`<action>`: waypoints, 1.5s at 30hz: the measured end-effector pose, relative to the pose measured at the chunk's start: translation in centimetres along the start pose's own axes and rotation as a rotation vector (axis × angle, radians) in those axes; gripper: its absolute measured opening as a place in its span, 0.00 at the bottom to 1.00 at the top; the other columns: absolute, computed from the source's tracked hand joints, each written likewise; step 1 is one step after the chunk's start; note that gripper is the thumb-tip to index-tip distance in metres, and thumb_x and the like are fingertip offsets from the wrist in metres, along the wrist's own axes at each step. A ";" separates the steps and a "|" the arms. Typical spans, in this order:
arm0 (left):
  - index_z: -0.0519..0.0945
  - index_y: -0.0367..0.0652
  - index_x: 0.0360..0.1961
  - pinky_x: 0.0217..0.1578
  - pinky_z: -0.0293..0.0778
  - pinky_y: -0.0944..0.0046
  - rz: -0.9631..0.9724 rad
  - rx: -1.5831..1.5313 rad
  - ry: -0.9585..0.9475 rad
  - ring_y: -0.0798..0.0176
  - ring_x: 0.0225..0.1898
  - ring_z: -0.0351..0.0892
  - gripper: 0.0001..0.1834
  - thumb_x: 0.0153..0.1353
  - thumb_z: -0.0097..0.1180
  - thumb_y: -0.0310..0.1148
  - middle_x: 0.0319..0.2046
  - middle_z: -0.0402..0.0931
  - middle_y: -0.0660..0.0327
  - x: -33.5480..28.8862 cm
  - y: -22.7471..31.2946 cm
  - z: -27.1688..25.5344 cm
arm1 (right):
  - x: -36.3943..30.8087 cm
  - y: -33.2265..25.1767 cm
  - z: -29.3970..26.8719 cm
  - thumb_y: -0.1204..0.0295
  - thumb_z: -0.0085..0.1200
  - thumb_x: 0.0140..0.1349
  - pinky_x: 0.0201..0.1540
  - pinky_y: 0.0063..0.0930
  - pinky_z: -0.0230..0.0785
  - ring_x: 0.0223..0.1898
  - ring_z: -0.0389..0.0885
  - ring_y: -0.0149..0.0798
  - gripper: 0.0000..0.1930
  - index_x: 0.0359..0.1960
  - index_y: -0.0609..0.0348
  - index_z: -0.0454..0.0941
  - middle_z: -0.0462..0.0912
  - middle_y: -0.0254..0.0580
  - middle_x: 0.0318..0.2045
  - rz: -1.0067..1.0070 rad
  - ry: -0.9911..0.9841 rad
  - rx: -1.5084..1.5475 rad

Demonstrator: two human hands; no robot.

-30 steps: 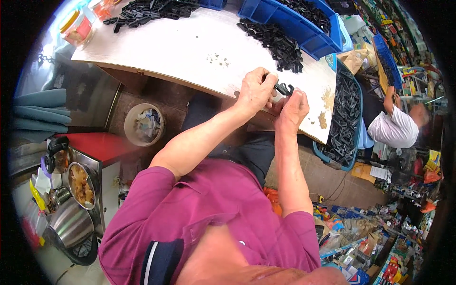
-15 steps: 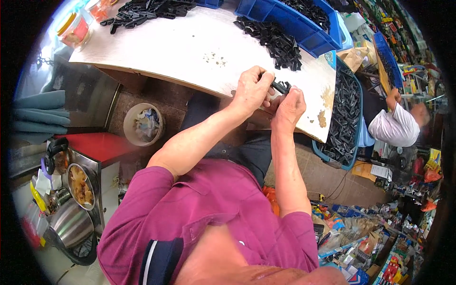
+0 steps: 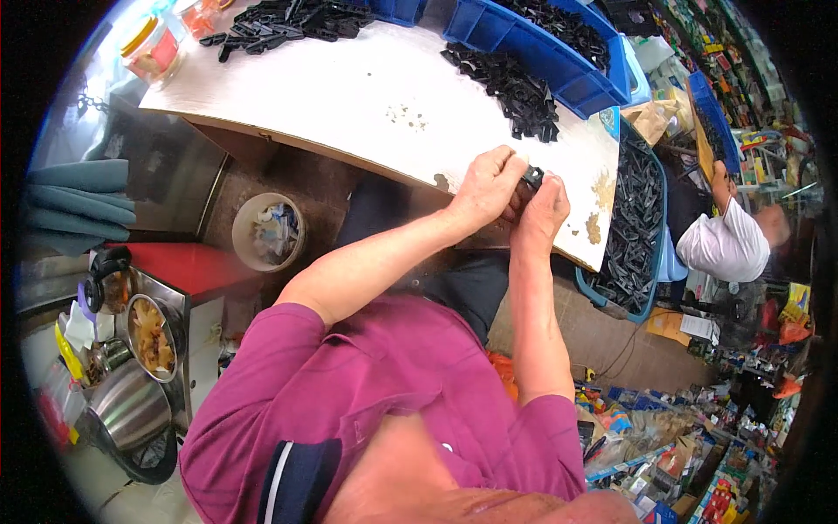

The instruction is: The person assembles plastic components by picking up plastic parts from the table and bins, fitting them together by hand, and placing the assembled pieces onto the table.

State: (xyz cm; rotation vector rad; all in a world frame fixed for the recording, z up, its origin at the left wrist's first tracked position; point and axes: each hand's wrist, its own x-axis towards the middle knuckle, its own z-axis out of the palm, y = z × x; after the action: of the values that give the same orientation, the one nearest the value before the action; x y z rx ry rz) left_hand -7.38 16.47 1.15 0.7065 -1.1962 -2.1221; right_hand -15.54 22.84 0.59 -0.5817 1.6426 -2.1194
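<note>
Over the near edge of the white table (image 3: 332, 92), both my hands pinch one small black plastic part (image 3: 532, 177). My left hand (image 3: 489, 185) is closed on its left side, and my right hand (image 3: 539, 210) grips it from the right. Fingers cover most of the part, so its full shape is hidden. Just beyond my hands lies a loose pile of black plastic parts (image 3: 511, 87). A second pile of long black parts (image 3: 284, 26) is at the table's far left.
A blue bin (image 3: 559, 79) of black parts stands at the back. Beside the table's right edge is a teal tub (image 3: 621, 236) full of similar pieces. A waste bucket (image 3: 268, 231) sits on the floor at left. Another person (image 3: 724, 236) works at the far right.
My hands have come closer together round the black part, and less of it shows. They appear slightly lower and to the right; the whole view has shifted a little too.
</note>
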 end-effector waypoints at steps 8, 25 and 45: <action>0.83 0.47 0.37 0.37 0.77 0.51 0.792 1.360 0.254 0.51 0.42 0.75 0.09 0.58 0.57 0.36 0.34 0.77 0.56 5.8 0.9 -2.3 | 3.1 -3.5 -1.8 0.73 0.36 0.70 0.22 0.40 0.83 0.13 0.66 0.32 0.11 0.43 0.68 0.71 0.66 0.39 0.19 0.236 0.206 -0.135; 0.75 0.43 0.33 0.39 0.75 0.54 0.917 1.456 0.142 0.51 0.42 0.72 0.08 0.49 0.55 0.25 0.32 0.72 0.56 5.8 0.2 -5.9 | 6.9 -3.3 -5.7 0.61 0.58 0.59 0.29 0.51 0.77 0.11 0.60 0.36 0.15 0.33 0.62 0.74 0.55 0.34 0.09 0.369 0.184 -0.134; 0.75 0.41 0.43 0.38 0.77 0.53 0.894 1.234 0.203 0.49 0.39 0.80 0.13 0.56 0.56 0.27 0.35 0.78 0.53 2.7 2.8 -7.7 | 3.7 -1.6 3.8 0.56 0.59 0.63 0.17 0.35 0.71 0.08 0.61 0.32 0.20 0.39 0.65 0.77 0.59 0.31 0.08 0.472 -0.168 -0.380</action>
State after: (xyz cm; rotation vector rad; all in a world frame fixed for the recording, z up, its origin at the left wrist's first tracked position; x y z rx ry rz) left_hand -3.21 9.09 -0.30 0.6208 -2.1196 -0.4446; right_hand -16.65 18.08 3.29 -0.4121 1.8738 -1.4024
